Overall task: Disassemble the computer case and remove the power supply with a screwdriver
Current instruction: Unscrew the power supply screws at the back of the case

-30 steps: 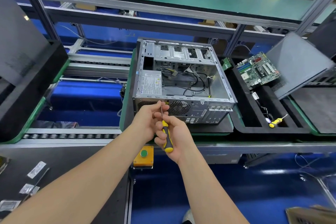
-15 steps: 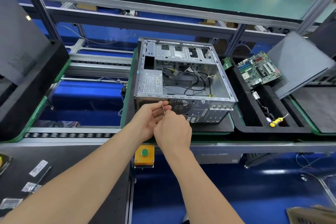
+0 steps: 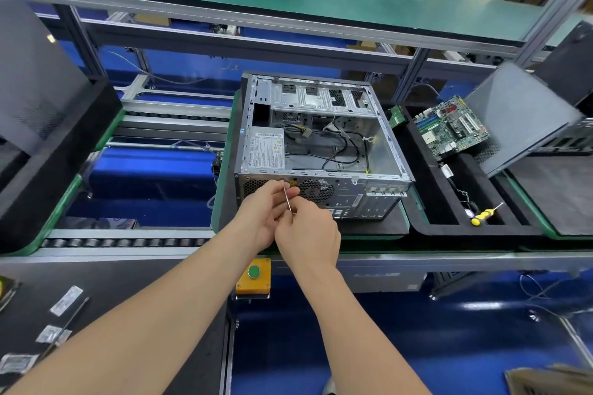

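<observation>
An open grey computer case (image 3: 385, 144) lies on its side on a black tray, rear panel facing me. The power supply (image 3: 266, 151) with a white label sits in its near left corner, loose cables beside it. My right hand (image 3: 309, 234) grips the screwdriver handle, which it hides. The thin metal shaft (image 3: 287, 200) points up toward the rear panel, by the power supply grille. My left hand (image 3: 266, 212) pinches the shaft near its tip, in front of that grille.
A motherboard (image 3: 449, 128) leans in the black tray (image 3: 433, 228) to the right, with a second yellow screwdriver (image 3: 483, 215) in it. A grey side panel (image 3: 519, 115) stands further right. A green button box (image 3: 253, 276) sits below my hands. Small bags (image 3: 65, 300) lie at lower left.
Both hands moved forward to the case's rear panel. The right hand rolled over the yellow-black handle, which is now hidden. The shaft tip now reaches the panel.
</observation>
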Demonstrator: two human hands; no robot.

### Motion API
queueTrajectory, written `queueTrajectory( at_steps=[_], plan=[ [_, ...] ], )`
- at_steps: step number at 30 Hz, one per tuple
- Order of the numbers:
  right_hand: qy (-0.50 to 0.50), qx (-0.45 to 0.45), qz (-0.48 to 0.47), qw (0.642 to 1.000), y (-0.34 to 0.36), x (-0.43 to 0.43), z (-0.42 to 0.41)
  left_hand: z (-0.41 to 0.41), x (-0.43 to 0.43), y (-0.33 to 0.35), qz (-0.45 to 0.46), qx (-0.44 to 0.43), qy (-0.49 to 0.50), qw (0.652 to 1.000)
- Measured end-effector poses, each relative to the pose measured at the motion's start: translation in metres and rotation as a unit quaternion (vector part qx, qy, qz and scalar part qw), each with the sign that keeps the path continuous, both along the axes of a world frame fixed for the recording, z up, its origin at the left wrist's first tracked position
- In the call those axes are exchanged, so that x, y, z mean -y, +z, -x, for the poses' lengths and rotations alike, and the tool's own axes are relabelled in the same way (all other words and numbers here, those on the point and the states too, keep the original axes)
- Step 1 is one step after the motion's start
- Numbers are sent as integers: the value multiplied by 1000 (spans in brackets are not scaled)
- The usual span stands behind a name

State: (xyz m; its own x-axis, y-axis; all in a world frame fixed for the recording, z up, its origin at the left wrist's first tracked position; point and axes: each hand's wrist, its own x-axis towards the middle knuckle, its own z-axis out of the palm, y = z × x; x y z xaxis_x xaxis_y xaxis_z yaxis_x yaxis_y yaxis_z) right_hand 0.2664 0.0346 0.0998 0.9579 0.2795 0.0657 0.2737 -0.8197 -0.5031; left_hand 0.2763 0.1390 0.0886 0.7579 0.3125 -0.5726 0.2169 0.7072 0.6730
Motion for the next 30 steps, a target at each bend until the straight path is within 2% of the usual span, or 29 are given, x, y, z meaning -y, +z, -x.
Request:
queueTrajectory(
  at_steps=[7,11,15,20,23,26,30],
  plan=[
    [-10,-53,-62,997,-9,13,-1,1,14,0,-24,12,5,1000],
    [-6,-72,-87,994,-13,29,-8,-4,38,3,-98,13,32,995],
    [11,-53,-115,992,-18,59,-22,-16,72,6,-188,26,45,981],
    [6,-6,-165,986,-29,112,-49,-38,120,16,-152,50,39,986],
    [-17,24,-226,974,-34,143,-65,-54,151,20,-124,63,33,990],
    [-56,34,-281,957,-38,171,-86,-74,180,17,-151,61,5,987],
    [-116,28,-299,947,-45,209,-131,-110,218,3,-207,47,-47,976]
  ],
)
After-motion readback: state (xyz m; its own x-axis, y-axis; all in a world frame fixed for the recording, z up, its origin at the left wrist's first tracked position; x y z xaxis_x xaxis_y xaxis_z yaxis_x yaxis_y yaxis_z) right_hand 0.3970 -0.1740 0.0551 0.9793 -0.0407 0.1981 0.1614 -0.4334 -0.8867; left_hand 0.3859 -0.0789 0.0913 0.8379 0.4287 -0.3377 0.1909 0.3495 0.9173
